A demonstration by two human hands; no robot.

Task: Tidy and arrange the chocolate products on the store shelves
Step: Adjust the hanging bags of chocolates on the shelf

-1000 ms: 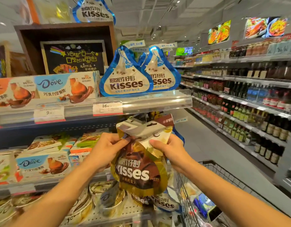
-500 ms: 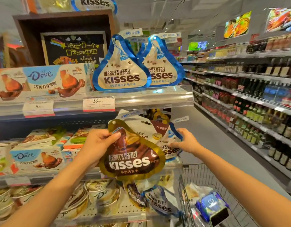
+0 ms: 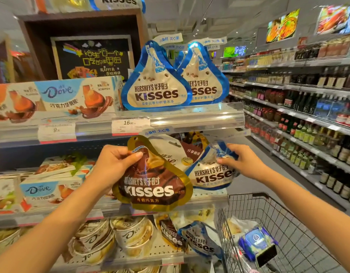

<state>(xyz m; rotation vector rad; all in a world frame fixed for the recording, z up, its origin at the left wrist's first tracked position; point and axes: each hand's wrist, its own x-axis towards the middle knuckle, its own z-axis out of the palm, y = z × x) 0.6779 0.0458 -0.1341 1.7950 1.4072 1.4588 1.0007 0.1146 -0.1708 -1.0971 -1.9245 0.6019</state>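
My left hand [image 3: 113,164] pinches the top of a gold and brown Kisses bag [image 3: 152,186], held in front of the middle shelf. My right hand [image 3: 241,160] grips the top of a blue and white Kisses bag [image 3: 211,174] at the right end of that shelf. A white and brown pouch [image 3: 182,152] stands between and behind the two bags. Two blue Kisses bags [image 3: 156,85] stand upright on the upper shelf. More Kisses bags [image 3: 197,241] lie on the lower shelf.
Dove boxes [image 3: 71,97] fill the upper and middle shelves at the left, and Dove cups [image 3: 130,235] sit on the lower shelf. A wire shopping cart [image 3: 272,223] with goods stands at lower right. Bottle shelves [image 3: 308,119] line the aisle on the right.
My right hand let go of the gold bag, reached right and took hold of the blue and white bag on the middle shelf. My left hand kept the gold bag.
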